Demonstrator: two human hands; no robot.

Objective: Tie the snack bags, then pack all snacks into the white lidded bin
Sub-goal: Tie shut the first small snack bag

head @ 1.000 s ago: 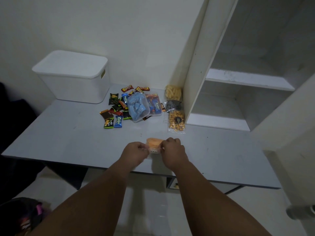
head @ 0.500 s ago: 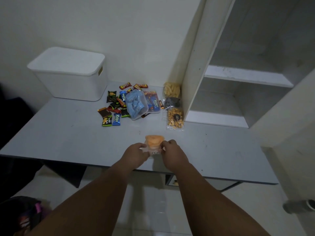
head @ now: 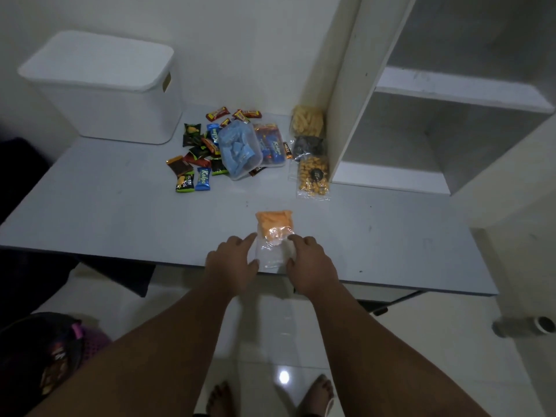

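Head camera: my left grip [head: 231, 260] and right grip [head: 313, 263] lie spread and flat, touching either side of the clear bag of orange snacks [head: 274, 225] on the surface [head: 120, 212].

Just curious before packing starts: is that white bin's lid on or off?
On. The lid sits flat on the white bin, covering its whole top.

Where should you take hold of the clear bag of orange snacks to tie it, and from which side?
Grip the orange snack bag by its empty clear end, the one nearest the person, coming from that side. The snacks are bunched at the far end, so the near part lies flat and slack.
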